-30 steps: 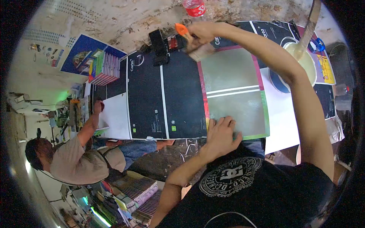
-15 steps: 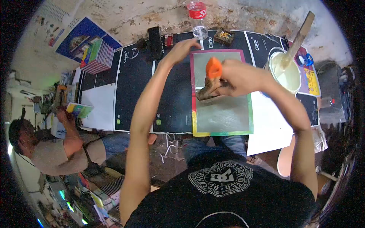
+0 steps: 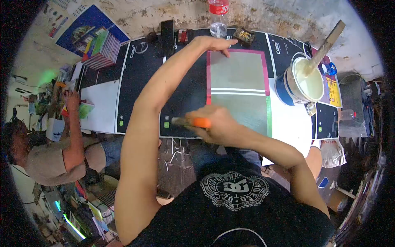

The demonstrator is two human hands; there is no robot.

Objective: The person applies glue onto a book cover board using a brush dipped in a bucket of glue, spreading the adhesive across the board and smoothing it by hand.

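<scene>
A right hand (image 3: 218, 125) closes its fingers around an orange-handled brush (image 3: 200, 122), blurred above the front edge of a black tabletop (image 3: 185, 86) marked "Carta." The left hand (image 3: 218, 44) spreads its fingers at the upper left corner of a gray panel (image 3: 238, 73) edged in pink and green; whether they press down cannot be told. Black surface stretches left of the panel; right of it stands a blue-and-white bucket (image 3: 284, 89). A shirt (image 3: 234, 206) bears a "DC" logo.

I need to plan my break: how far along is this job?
Sheen on the lower grey panel suggests coating looks done there. The right hand holds the brush. Perhaps left: folding the coloured border, which lies flat. Full coverage I cannot tell.
</scene>
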